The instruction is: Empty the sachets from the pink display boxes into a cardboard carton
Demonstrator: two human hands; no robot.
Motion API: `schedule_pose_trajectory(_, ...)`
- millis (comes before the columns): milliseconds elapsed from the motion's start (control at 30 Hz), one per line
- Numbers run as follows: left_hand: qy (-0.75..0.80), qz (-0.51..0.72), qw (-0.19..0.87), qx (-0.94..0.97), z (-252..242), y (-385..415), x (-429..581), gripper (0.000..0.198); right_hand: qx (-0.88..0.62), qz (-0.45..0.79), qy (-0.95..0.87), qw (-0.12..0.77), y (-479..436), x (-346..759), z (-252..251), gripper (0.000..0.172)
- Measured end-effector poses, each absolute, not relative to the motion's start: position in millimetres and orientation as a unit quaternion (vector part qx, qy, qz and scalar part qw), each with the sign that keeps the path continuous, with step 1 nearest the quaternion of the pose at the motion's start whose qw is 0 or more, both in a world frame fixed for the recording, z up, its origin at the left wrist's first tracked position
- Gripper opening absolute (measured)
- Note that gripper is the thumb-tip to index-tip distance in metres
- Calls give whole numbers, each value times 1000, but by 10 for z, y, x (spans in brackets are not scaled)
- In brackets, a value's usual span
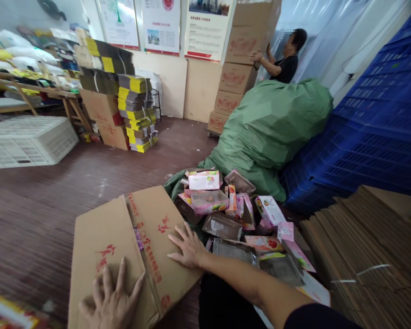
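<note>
In front of me stands a brown cardboard carton (pixel 123 228) with red printing. Its two top flaps are folded in and meet along a seam, where a narrow gap shows something purple inside. My left hand (pixel 113 297) lies on the near part of the left flap, fingers spread. On the right flap rests my right hand (pixel 188 249), also with fingers spread and pressed flat. Just right of the carton, a heap of small pink and white boxes (pixel 204 180) and brown plastic trays (pixel 222 226) spills out by a large green sack (pixel 270 123).
Flattened cardboard (pixel 363 260) is stacked at my right, below blue crates (pixel 373 109). At the back, a person (pixel 287 57) touches a tall stack of cartons (pixel 238 77). Bundled yellow and grey card (pixel 137 114) and a white crate (pixel 30 139) stand at left.
</note>
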State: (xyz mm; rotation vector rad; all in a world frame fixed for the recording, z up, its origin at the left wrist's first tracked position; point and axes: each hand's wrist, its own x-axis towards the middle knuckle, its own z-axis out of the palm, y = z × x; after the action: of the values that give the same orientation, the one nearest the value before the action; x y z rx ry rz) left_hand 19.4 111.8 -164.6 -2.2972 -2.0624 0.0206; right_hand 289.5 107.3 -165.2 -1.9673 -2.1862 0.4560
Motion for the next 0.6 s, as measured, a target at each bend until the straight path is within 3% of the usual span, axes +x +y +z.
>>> schedule_pose_trajectory(300, -683, 7, 16, -730, -1602, 1094, 236, 65, -664, 159, -729, 59, 1055, 2897, -1626, 78)
schedule_pose_trajectory(600, -645, -66, -66, -759, -1672, 1107, 89, 71, -660, 141, -736, 56, 1094, 2840, -1760, 79)
